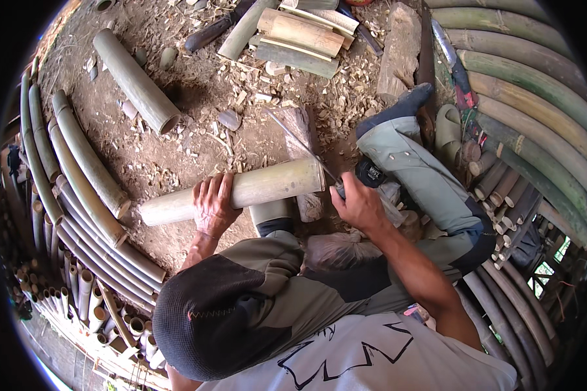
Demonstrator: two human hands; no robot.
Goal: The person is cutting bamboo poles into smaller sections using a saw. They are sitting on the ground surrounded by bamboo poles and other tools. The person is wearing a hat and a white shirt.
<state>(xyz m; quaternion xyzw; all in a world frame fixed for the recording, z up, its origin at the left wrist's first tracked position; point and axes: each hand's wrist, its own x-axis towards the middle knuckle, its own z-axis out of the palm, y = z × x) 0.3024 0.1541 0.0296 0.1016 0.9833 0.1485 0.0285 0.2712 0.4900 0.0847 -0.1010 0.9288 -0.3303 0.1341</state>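
Observation:
A thick, pale bamboo tube (274, 182) lies slanting across in front of my legs, its cut end at the right. My left hand (214, 203) is wrapped over the tube toward its left part, pressing it from above. In my right hand (359, 202) is the dark handle of a long, thin-bladed knife (300, 142). Its blade slants up and left, passing close to the tube's right end; whether it touches the rim I cannot tell. A rough wood block (299, 127) lies beneath the tube near that end.
Wood chips litter the dirt floor (241, 140). Another bamboo tube (137, 81) lies at the far left. Split bamboo pieces (300, 42) and a log (399, 52) are at the back. Stacked poles (528, 72) line the right, more poles (91, 153) the left. A plastic bag (341, 251) sits by my leg.

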